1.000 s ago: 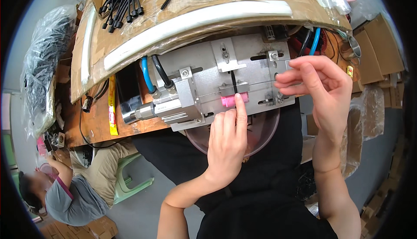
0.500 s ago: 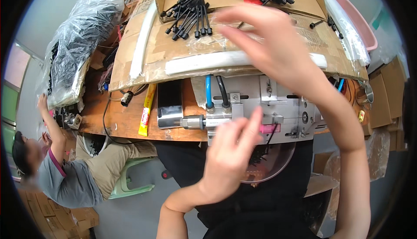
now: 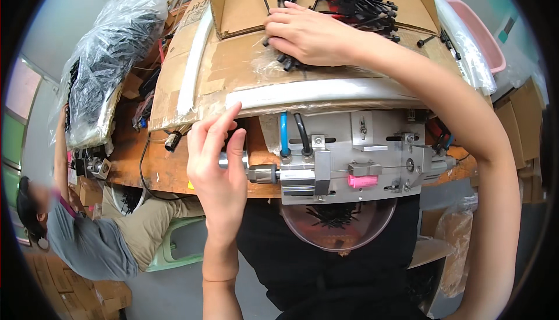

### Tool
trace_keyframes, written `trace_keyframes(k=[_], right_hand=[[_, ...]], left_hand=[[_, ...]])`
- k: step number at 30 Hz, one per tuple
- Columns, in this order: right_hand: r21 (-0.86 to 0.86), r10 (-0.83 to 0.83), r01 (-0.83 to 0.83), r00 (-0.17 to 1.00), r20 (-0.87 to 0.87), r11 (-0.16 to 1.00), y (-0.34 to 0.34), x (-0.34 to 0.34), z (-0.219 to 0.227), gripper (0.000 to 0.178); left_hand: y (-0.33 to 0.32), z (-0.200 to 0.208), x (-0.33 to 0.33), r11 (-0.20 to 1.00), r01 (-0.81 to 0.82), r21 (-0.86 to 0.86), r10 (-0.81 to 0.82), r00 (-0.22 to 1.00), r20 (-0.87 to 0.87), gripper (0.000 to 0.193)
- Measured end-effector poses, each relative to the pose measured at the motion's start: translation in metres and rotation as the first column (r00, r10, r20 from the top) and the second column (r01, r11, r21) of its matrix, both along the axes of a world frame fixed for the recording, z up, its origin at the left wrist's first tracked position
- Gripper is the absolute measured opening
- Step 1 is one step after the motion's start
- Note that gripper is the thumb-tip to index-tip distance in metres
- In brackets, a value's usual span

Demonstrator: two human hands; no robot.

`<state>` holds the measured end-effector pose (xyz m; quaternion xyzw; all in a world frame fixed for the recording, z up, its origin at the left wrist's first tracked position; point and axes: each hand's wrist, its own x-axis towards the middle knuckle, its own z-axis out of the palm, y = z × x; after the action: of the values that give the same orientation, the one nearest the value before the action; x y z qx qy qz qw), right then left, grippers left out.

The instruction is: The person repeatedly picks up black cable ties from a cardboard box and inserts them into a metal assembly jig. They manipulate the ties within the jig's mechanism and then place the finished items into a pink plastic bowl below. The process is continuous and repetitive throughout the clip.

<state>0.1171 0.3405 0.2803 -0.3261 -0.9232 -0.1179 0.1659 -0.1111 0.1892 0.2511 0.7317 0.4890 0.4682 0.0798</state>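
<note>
My right hand (image 3: pixel 311 36) lies palm down over a bunch of thin black rods with small heads (image 3: pixel 289 63) on the cardboard. Its fingers are bent together around them; how many they hold is hidden. My left hand (image 3: pixel 218 166) hovers over the bench edge with thumb and forefinger apart and nothing visible in it, covering most of a dark flat object. To its right sits a metal clamping fixture (image 3: pixel 343 189) with a cylinder, blue and black hoses and a pink block (image 3: pixel 363 181). A clear bowl (image 3: pixel 340 246) below the fixture contains more black pieces.
A cardboard box (image 3: pixel 241 23) holds a larger heap of black rods (image 3: pixel 361 6). White strips (image 3: pixel 320 92) edge the cardboard. At the left, a person (image 3: pixel 93 244) sits beside a plastic-covered bundle (image 3: pixel 113 58). A pink basin (image 3: pixel 474 35) stands at the far right.
My right hand has come down and left onto the black rods. My left hand has moved left, away from the fixture. The black rod seen by the pink block no longer shows there.
</note>
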Motion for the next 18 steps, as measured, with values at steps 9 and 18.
trace_keyframes(k=[9, 18], right_hand=[[-0.18, 0.13, -0.206, 0.924, -0.359, 0.962, -0.041, 0.068, 0.017, 0.031], [-0.089, -0.084, 0.059, 0.949, -0.303, 0.994, -0.112, 0.091, 0.057, 0.014]], left_hand=[[0.05, 0.021, 0.043, 0.971, 0.236, 0.041, -0.233, 0.971, -0.053, 0.023], [0.095, 0.054, 0.055, 0.98, 0.149, -0.135, -0.181, 0.946, -0.269, 0.018]])
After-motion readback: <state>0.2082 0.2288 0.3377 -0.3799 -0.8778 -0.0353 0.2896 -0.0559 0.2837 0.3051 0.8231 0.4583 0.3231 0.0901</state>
